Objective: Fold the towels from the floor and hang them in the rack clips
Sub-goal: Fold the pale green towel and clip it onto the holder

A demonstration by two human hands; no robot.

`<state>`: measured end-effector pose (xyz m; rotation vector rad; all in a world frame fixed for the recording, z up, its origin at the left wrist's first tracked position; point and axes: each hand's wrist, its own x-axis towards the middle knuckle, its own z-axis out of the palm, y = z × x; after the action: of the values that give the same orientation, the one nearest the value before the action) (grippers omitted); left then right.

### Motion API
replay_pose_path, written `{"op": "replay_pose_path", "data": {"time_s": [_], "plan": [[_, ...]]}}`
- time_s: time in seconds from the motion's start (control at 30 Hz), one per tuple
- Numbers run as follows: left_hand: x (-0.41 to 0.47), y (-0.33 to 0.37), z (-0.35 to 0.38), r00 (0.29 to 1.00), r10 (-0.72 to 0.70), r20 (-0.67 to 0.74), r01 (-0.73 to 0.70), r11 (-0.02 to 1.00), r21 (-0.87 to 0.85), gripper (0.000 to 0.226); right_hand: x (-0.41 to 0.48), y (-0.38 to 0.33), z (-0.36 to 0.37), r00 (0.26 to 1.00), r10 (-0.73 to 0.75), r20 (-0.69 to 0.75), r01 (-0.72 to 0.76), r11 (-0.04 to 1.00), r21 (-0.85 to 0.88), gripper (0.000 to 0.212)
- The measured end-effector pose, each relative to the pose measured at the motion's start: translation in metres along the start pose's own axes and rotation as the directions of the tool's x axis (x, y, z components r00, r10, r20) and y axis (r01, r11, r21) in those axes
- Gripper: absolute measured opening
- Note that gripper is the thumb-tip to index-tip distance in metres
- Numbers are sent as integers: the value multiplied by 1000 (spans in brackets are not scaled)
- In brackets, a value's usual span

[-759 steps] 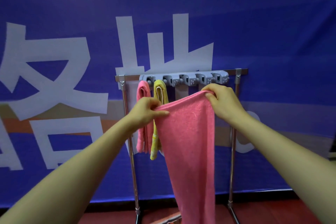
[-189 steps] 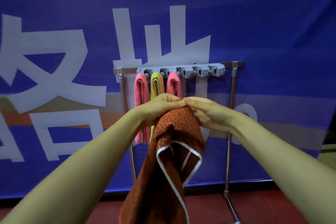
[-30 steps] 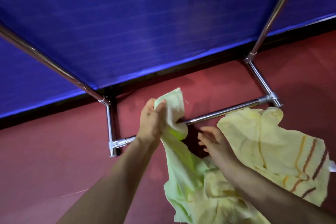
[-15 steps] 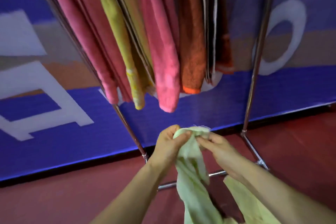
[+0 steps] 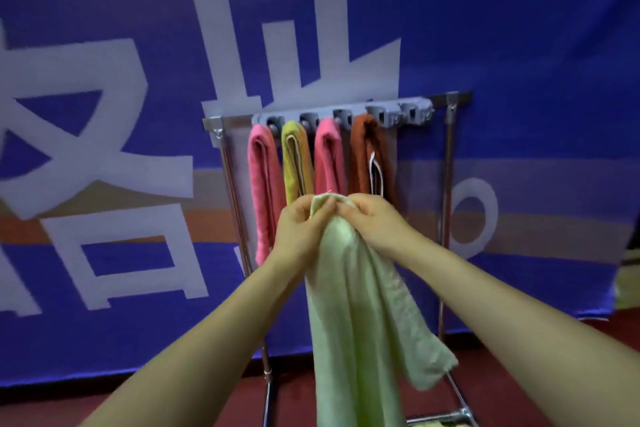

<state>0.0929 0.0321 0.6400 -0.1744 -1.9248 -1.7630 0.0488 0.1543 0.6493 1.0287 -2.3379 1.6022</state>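
Pale green terry, a long soft towel (image 5: 349,288), hangs in front of the grey plastic clip strip (image 5: 343,114) and somewhat below it; its long axis runs straight down from the hands, with one loose flap falling off to the right. The left hand (image 5: 301,229) and the right hand (image 5: 374,222) meet at the towel's top edge, each with thumb and fingertips closed narrowly on the bunched cloth, so both hold the towel and nothing else.

Under the strip four folded towels already hang side by side: a pink one (image 5: 263,184) at the left end, a mustard yellow one (image 5: 294,163), a second pink one (image 5: 329,159) and a rust-orange one with white piping (image 5: 367,152); the strip's right end (image 5: 414,111) appears to be unfilled, though it is blurred.

That free end lies above and to the right of the pinch, past the rust-orange towel; the right hand is the nearer one. The towel looks only loosely gathered, so I judge it needs a narrower fold along its length before the top goes up and rightward into that end.
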Motion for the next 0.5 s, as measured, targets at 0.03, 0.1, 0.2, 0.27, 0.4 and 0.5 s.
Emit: {"op": "replay_pose_path", "data": {"time_s": [0.03, 0.1, 0.2, 0.27, 0.4, 0.5], "plan": [[2, 13, 1, 1000, 27, -2, -27, 1000, 7, 15, 0, -10, -4, 1000, -8, -12, 8, 999, 51, 31], [9, 37, 1, 997, 79, -8, -79, 996, 38, 23, 0, -27, -12, 999, -19, -44, 25, 989, 146, 29], [21, 64, 0, 987, 162, -17, -161, 985, 65, 35, 0, -37, -24, 999, -20, -37, 27, 979, 201, 24], [29, 77, -2, 976, 206, -66, -201, 976, 79, 42, -3, -33, -29, 999, 12, 36, -21, 967, 253, 13], [45, 93, -8, 959, 225, -172, -209, 972, 108, 29, -10, -10, -40, 993, 84, 85, -101, 972, 210, 13], [53, 97, -19, 944, 241, -227, -217, 968, 126, 30, -16, 10, -45, 986, 157, 60, -165, 972, 165, 18]]}}
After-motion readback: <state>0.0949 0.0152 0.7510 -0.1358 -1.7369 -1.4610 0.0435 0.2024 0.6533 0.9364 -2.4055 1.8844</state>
